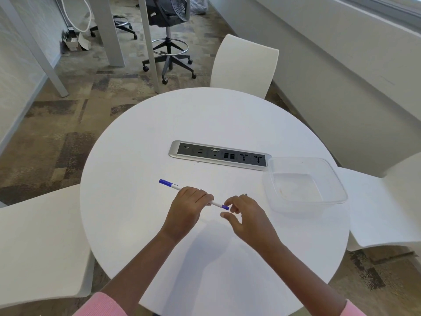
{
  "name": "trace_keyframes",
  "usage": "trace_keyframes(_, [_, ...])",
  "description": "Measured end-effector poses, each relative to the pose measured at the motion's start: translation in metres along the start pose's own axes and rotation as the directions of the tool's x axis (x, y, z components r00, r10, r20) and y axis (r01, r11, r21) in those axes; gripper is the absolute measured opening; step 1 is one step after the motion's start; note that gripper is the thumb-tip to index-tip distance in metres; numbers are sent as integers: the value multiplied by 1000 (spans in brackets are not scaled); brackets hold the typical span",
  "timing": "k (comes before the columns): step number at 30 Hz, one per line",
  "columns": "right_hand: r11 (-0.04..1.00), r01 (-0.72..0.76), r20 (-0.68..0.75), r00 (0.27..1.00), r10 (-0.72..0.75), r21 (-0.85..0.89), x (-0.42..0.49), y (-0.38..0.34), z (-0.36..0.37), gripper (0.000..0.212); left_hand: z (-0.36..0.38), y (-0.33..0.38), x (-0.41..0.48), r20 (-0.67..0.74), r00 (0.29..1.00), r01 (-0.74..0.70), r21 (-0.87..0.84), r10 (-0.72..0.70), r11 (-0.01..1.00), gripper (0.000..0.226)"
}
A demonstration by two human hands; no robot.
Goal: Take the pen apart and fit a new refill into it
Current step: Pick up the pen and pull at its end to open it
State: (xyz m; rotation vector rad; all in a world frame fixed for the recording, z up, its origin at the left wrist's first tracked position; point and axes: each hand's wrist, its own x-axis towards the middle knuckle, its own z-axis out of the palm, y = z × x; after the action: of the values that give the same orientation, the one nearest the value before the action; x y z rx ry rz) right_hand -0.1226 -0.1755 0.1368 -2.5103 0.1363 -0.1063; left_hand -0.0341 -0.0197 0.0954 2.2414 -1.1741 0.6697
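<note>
A: White round tabletop (141, 224) in an office corner, white chairs set around it, carpet beyond. Nearest the camera, two forearms in pink sleeves are seen reaching inward to mid-table.

B: Hand states?

A: Left hand (185, 209) is closed around the barrel of the pen (173, 186), which is held just above the surface. Right hand (245, 214) is partly open, thumb and forefinger curled at the blue end plug (225, 207); contact is likely, but a firm pinch cannot be confirmed.

B: Axis?

A: Long axis runs from far-left to near-right. Blue cap (165, 182) sticks out past the left hand on the far-left side; plug end points straight at the right hand. So the right hand is the nearer one to the end that has to come off.

B: Next move?

A: Judged as: plug to be pulled or twisted along that axis, away from the left hand, barrel kept steady. Pen not yet taken apart.

B: Refill?

A: Small dark tip (246, 195) is seen just behind the right hand; whether it's the new refill can't be told. Farther right, a clear plastic container (337, 179) sits apparently empty. Beyond it, a recessed socket strip (218, 154).
</note>
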Motion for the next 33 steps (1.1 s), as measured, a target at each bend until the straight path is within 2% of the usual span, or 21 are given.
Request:
trace_keyframes(4, [940, 161, -170, 961, -219, -300, 0, 2, 8, 12, 0, 1, 0, 18, 1000, 4, -8, -3, 1000, 18])
trace_keyframes(6, [924, 189, -207, 941, -267, -331, 4, 3, 10, 21, 0, 1, -1, 17, 1000, 10, -8, -9, 1000, 18])
trace_keyframes(8, [934, 188, -197, 947, -254, -304, 5, 4, 10, 27, 0, 1, -1, 19, 1000, 13, -13, -13, 1000, 17])
trace_keyframes(10, [972, 121, -130, 980, -148, -201, 5, -1, 7, 32, 0, 1, -1, 16, 1000, 14, -23, -13, 1000, 16])
trace_keyframes(13, [989, -110, 113, 989, 99, 94, 6, -7, -2, 29, 1, 1, -1, 1, 1000, -1, -26, 1, 1000, 15])
trace_keyframes(15, [888, -305, 250, 942, 226, 345, 9, -9, -9, 33, 2, 1, -1, -9, 1000, -16, -33, 16, 999, 13])
trace_keyframes(17, [723, -455, 374, 882, 287, 520, 12, -10, -14, 36, 1, 1, -1, -13, 1000, -26, -36, 25, 999, 11])
trace_keyframes(19, [619, -536, 443, 839, 315, 574, 12, -11, -16, 38, 0, 2, 0, -7, 1000, -22, -30, 22, 999, 13])
trace_keyframes(20, [617, -537, 439, 839, 321, 575, 12, -11, -17, 39, 0, 2, 1, -2, 1000, -18, -25, 18, 1000, 15])
trace_keyframes(21, [649, -513, 409, 854, 321, 561, 11, -12, -16, 39, -1, 2, 2, 0, 1000, -13, -21, 13, 1000, 16])
trace_keyframes(23, [778, -409, 297, 908, 296, 477, 8, -13, -13, 29, -2, 0, 4, -2, 1000, -4, -19, 3, 1000, 17])
trace_keyframes(26, [983, -131, 57, 991, 125, 125, 3, -8, -4, 13, -4, -1, 5, 2, 1000, 0, -14, 0, 1000, 18])
trace_keyframes(29, [981, 90, -45, 994, -99, -173, 1, -4, 0, 19, -5, -1, 4, 19, 1000, -5, -9, 6, 1000, 19])
trace_keyframes(31, [960, 139, -70, 985, -160, -244, 2, -1, 2, 23, -4, 0, 3, 20, 1000, -6, -10, 6, 1000, 19])
trace_keyframes(33, [970, 129, -64, 987, -145, -206, 4, -1, 2, 21, -2, 0, 1, 11, 1000, -4, -14, 4, 1000, 17])
